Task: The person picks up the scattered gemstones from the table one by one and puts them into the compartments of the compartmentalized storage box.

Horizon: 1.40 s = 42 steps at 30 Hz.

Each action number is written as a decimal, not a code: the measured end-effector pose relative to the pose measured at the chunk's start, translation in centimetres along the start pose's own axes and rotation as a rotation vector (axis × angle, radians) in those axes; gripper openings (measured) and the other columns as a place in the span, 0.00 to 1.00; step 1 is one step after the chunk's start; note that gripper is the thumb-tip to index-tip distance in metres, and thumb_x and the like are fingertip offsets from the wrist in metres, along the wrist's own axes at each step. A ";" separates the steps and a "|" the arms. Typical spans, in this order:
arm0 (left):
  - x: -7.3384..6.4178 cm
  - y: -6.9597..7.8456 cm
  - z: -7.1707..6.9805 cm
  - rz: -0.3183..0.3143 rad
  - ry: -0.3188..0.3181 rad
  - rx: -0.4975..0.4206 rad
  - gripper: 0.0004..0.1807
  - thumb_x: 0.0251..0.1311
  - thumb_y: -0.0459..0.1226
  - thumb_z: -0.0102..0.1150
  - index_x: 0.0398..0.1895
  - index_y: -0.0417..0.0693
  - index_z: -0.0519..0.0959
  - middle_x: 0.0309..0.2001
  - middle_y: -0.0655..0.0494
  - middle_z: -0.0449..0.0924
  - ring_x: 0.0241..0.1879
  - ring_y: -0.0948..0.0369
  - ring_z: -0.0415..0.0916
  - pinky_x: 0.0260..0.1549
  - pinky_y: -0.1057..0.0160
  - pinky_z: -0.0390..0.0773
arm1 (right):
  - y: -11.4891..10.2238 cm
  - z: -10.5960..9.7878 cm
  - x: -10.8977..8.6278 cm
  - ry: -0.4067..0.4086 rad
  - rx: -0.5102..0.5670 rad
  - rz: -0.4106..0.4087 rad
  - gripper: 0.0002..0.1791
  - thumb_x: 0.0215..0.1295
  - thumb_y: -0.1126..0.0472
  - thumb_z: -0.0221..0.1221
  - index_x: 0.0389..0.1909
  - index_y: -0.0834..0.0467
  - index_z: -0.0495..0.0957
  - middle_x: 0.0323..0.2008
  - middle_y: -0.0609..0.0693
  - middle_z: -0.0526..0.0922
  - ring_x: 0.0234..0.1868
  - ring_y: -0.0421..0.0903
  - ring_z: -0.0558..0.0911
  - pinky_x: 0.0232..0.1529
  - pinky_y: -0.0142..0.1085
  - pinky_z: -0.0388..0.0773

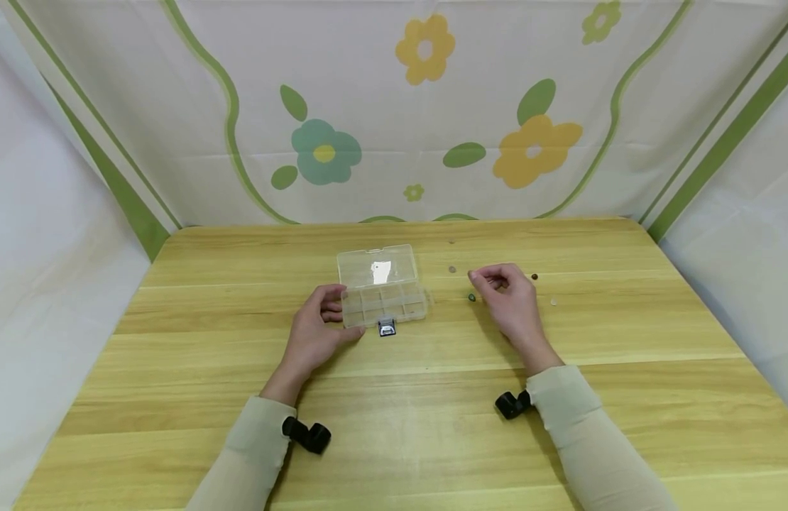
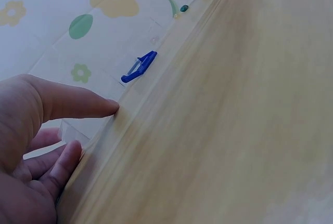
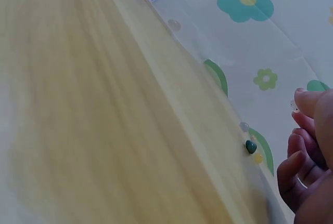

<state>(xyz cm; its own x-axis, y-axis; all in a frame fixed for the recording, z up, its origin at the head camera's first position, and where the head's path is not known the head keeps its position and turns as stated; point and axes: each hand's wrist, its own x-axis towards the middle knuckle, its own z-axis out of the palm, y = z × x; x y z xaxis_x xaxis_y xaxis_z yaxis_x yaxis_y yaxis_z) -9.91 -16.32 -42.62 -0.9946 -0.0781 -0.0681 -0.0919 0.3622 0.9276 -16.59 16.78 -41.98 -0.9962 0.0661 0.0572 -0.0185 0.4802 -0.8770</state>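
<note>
A clear plastic compartment box (image 1: 384,304) lies on the table with its lid (image 1: 362,270) swung open toward the back. At its front edge hangs a blue latch (image 2: 139,67), dark in the head view. My left hand (image 1: 317,330) holds the box's left end, thumb at the front and fingers at the back corner. To the right of the box, my right hand (image 1: 510,301) is raised above the table. Its thumb and forefinger pinch a tiny clear stone (image 3: 294,106), mostly covered by the fingertips. Beneath that hand lies a dark green stone (image 1: 472,297).
Other small stones are scattered nearby: a dark brown stone (image 1: 534,277), a whitish stone (image 1: 554,302), a greyish stone (image 1: 452,270) and a tiny one (image 1: 451,242) farther back. A flowered cloth (image 1: 394,106) hangs behind the wooden table (image 1: 419,426).
</note>
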 end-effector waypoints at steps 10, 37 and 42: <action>0.0 0.0 0.0 0.003 -0.002 0.000 0.43 0.52 0.28 0.81 0.73 0.44 0.73 0.65 0.44 0.78 0.58 0.48 0.77 0.63 0.50 0.80 | -0.7 1.4 -0.4 -0.041 -0.012 -0.044 0.21 0.75 0.42 0.65 0.50 0.56 0.85 0.48 0.51 0.82 0.44 0.46 0.79 0.43 0.29 0.76; -0.2 -0.2 0.0 0.007 0.011 0.028 0.43 0.51 0.30 0.82 0.73 0.45 0.74 0.61 0.42 0.80 0.57 0.48 0.81 0.63 0.49 0.82 | -2.1 4.8 -0.6 -0.160 0.022 -0.091 0.16 0.73 0.45 0.68 0.48 0.53 0.86 0.46 0.49 0.82 0.43 0.47 0.79 0.41 0.32 0.79; -0.1 -0.2 0.0 0.005 0.020 0.022 0.43 0.51 0.30 0.82 0.73 0.45 0.74 0.60 0.42 0.80 0.57 0.48 0.81 0.64 0.48 0.82 | -2.4 5.3 -0.3 -0.170 0.020 -0.109 0.14 0.74 0.46 0.67 0.47 0.53 0.86 0.45 0.50 0.82 0.43 0.47 0.79 0.41 0.33 0.78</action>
<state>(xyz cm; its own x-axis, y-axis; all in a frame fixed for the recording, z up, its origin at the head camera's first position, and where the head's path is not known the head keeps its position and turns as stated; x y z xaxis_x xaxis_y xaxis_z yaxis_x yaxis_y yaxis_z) -9.75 -16.38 -42.76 -0.9939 -0.0950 -0.0562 -0.0885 0.3826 0.9197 -16.71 10.95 -42.38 -0.9882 -0.1349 0.0720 -0.1267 0.4588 -0.8795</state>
